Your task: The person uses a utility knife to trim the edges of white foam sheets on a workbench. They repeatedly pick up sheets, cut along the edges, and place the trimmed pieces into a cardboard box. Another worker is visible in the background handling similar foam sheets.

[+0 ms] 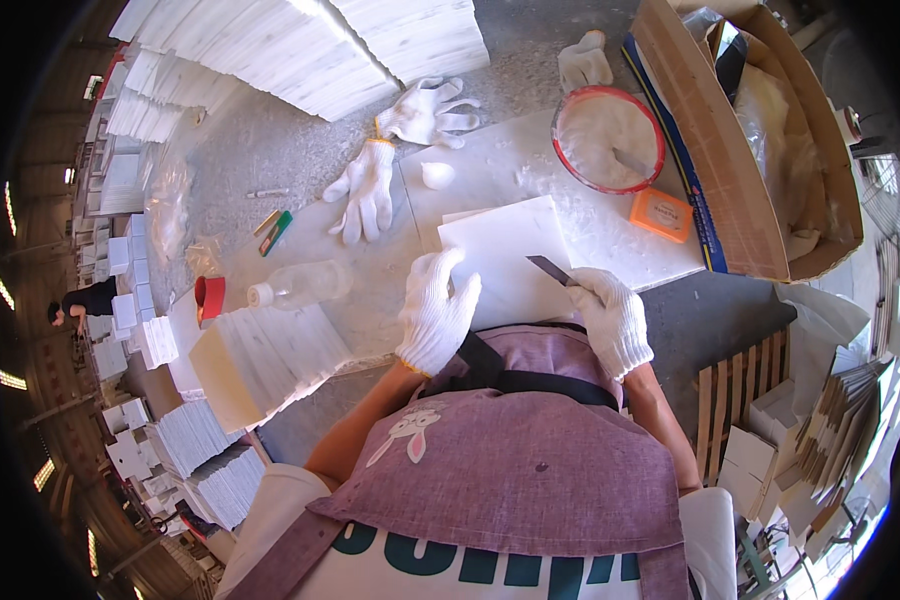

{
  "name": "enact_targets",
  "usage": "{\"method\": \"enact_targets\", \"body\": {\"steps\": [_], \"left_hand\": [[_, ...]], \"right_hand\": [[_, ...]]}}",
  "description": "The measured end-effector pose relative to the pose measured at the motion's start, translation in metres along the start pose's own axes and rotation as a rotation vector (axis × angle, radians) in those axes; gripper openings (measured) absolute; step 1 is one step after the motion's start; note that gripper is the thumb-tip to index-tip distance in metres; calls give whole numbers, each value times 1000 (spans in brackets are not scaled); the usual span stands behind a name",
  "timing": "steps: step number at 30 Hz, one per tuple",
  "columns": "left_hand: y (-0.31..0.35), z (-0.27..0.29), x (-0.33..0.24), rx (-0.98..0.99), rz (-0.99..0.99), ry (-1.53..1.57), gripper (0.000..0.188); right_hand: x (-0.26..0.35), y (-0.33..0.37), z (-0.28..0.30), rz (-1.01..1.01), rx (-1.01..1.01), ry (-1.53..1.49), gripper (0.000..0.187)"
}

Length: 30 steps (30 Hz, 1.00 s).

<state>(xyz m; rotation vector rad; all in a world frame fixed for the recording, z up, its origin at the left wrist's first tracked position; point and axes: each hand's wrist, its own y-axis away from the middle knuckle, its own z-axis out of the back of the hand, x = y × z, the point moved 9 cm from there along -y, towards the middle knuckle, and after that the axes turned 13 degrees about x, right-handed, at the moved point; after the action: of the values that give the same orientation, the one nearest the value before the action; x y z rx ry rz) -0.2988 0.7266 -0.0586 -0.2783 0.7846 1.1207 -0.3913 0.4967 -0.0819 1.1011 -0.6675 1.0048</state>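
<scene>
Bottle (308,284) lies left, box (715,150) right (tile (510,240) between).

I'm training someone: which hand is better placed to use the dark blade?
Probably the right hand: it holds the dark blade over the white tile; the left hand sits at the tile's left edge.

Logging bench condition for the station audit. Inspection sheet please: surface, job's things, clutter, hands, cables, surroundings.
Surface: worktable speckled with pale dust
Job's things: white tile lying flat in front of the person; dark flat blade above it
Clutter: three loose gloves, clear bottle on its side, red-rimmed bowl holding white powder, orange box
Left hand: gloved, at the tile's left edge; grip unclear
Right hand: gloved, holding the blade
Cables: nothing seen
Surroundings: tile stacks beyond, cardboard box at right, wooden pallet below right, another person far left
</scene>
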Motion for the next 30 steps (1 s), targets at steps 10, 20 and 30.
{"method": "enact_targets", "body": {"steps": [10, 20, 30], "left_hand": [[-31, 8, -11, -85, -144, -236, 37], [-32, -6, -19, -185, -174, -529, 43], [-28, -11, -19, -275, -224, -574, 41]], "right_hand": [[-3, 4, -18, -153, 140, -210, 26], [-43, -22, 10, -69, 96, -584, 26], [33, -108, 30, 416, 302, 254, 33]]}}
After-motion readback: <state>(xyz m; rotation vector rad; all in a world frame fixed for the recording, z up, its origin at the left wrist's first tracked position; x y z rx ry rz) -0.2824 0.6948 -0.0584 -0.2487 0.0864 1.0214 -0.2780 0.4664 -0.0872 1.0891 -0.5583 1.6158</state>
